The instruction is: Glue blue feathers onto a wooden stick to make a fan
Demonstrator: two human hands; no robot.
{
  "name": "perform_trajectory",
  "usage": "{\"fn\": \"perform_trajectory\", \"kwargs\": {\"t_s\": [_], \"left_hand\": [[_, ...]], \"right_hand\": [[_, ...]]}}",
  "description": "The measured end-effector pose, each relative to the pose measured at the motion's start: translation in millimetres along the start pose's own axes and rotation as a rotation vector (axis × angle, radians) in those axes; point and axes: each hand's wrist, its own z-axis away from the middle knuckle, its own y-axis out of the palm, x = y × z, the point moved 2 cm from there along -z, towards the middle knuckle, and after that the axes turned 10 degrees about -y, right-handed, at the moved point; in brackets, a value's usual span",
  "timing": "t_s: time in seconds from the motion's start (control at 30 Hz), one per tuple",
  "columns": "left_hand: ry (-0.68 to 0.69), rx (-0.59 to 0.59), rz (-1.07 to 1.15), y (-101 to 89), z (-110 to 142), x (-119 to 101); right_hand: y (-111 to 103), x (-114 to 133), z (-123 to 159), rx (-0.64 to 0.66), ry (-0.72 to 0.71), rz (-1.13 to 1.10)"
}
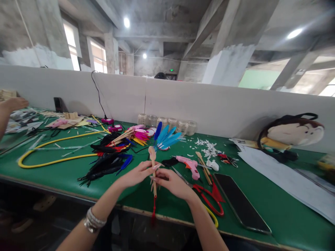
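Upright between my hands is a slim wooden handle with a broad rounded top and a red tassel hanging from its lower end. My left hand pinches it from the left near the middle. From the right, my right hand closes on it slightly lower, its fingers partly hidden behind the handle. Light blue feathers and a dark blue feather spread just beyond the rounded top; I cannot tell whether they are attached. A pink glue gun and red-handled scissors lie right of my hands.
Black feathers and pink feathers are heaped left of centre. Glass jars line the partition. A phone, white paper and a cartoon-faced bag are right. A yellow tube loops left, near another person's hand.
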Motion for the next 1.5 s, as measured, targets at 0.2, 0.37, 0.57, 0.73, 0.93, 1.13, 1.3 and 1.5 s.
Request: {"fn": "perform_trajectory", "kwargs": {"t_s": [0.2, 0.37, 0.57, 0.73, 0.93, 1.13, 1.3, 1.5], "left_hand": [[-0.047, -0.410, -0.762, -89.3, -16.9, 11.6], [-0.206, -0.572, -0.903, -123.1, -39.4, 50.1], [-0.210, -0.601, -1.050, -122.2, -49.6, 76.6], [-0.155, -0.596, -1.215, -113.6, -51.2, 75.2], [-0.040, -0.546, -1.368, -105.8, -57.0, 72.7], [0.038, -0.561, -1.409, -112.4, -59.4, 69.8], [0.064, -0.573, -1.409, -115.3, -56.1, 68.6], [0.057, -0.573, -1.369, -114.2, -53.8, 73.1]], "right_hand": [[-17.7, 4.2, 5.7, -0.151, 0.013, 0.086], [-17.4, 0.8, 7.7, -0.127, 0.022, 0.136], [-17.6, -0.5, 7.8, -0.134, 0.014, 0.153], [-16.6, -1.0, 8.5, -0.121, 0.027, 0.191], [-15.0, -0.8, 9.4, -0.114, 0.027, 0.194], [-14.9, -4.4, 9.4, -0.085, 0.032, 0.258], [-14.9, -6.4, 9.9, -0.082, 0.030, 0.290], [-15.1, -4.9, 10.2, -0.069, 0.025, 0.288]]}}
